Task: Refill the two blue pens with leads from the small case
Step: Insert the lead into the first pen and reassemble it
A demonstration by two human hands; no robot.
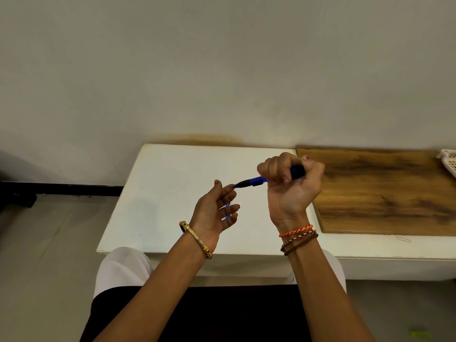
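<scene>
A wooden board (385, 191) lay on the white table (172, 174), right of the hands, with a white basket (449, 162) at its far edge (contents hidden). The right hand (291, 183) gripped a blue pen (254, 180) in curled fingers above the table, tip pointing left. The left hand (217, 208) pinched a second blue piece (227, 210) between loosely curled fingers, a fingertip touching the pen's tip.

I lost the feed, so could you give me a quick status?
Right hand grips blue pen. Left hand holds second blue piece, fingertip at pen tip. Nothing obstructing.
</scene>
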